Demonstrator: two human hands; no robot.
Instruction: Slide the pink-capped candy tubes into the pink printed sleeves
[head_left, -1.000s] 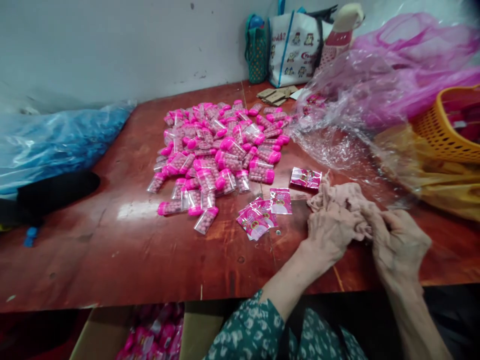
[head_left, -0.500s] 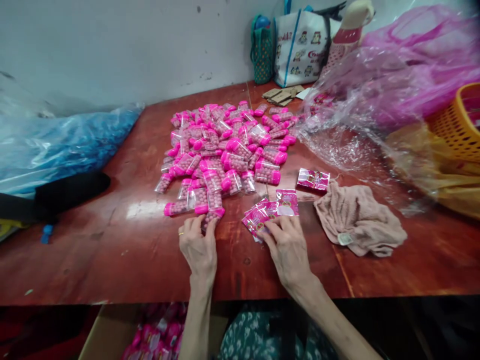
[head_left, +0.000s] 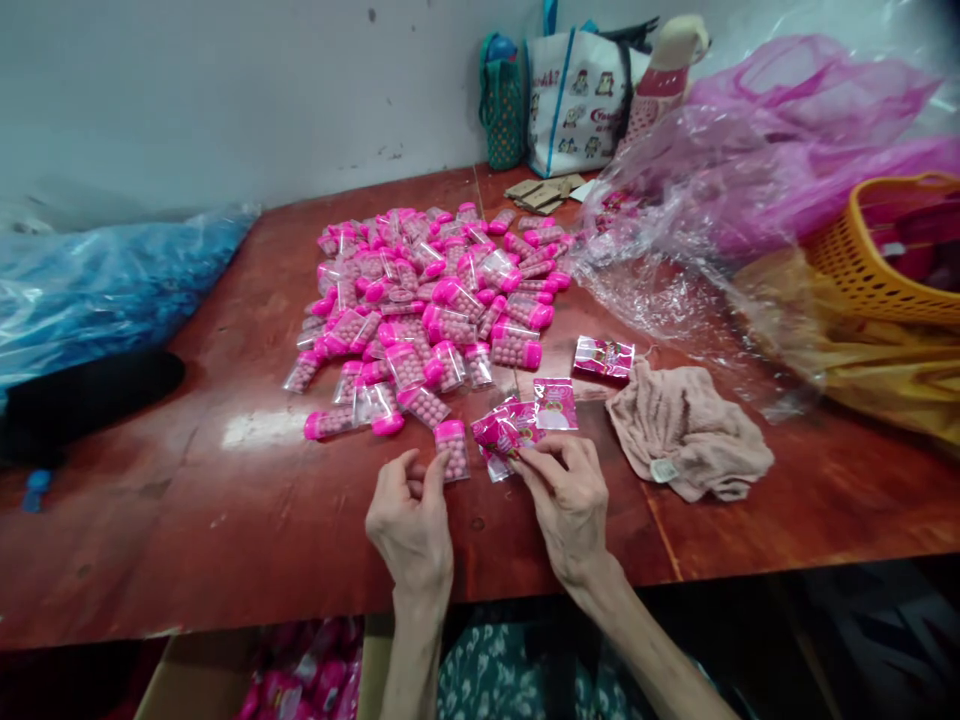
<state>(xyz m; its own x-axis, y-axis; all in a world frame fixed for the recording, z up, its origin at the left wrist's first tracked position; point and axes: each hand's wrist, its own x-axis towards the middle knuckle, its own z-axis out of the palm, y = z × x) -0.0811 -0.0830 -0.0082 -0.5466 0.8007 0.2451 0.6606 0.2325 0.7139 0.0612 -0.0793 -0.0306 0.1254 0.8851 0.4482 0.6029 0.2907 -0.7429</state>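
Observation:
Between the thumb and fingers of my left hand point(head_left: 411, 515) is the left edge of a small clear bottle of pink candy balls point(head_left: 452, 455), its pink cap pointing away from me. My right hand point(head_left: 571, 500) pinches the near corner of a shiny pink sachet point(head_left: 496, 432), which looks slightly bent. More sachets lie beneath it, and a single flat sachet point(head_left: 555, 403) rests just beyond my right fingers. Ahead of both hands spreads a heap of similar pink-capped candy bottles point(head_left: 420, 290).
A stack of sachets point(head_left: 603, 358) and a crumpled cloth point(head_left: 690, 430) lie on the right. Behind them are clear and pink plastic bags point(head_left: 787, 150) and a yellow basket point(head_left: 862, 270). Blue plastic-wrapped goods point(head_left: 112, 290) sit left. Below the table edge, a cardboard box point(head_left: 199, 675) holds pink items.
My left hand has drawn one bottle out of the heap, rightward and closer to the sachets. My right hand now pinches the top sachet and lifts its corner. The view has shifted right.

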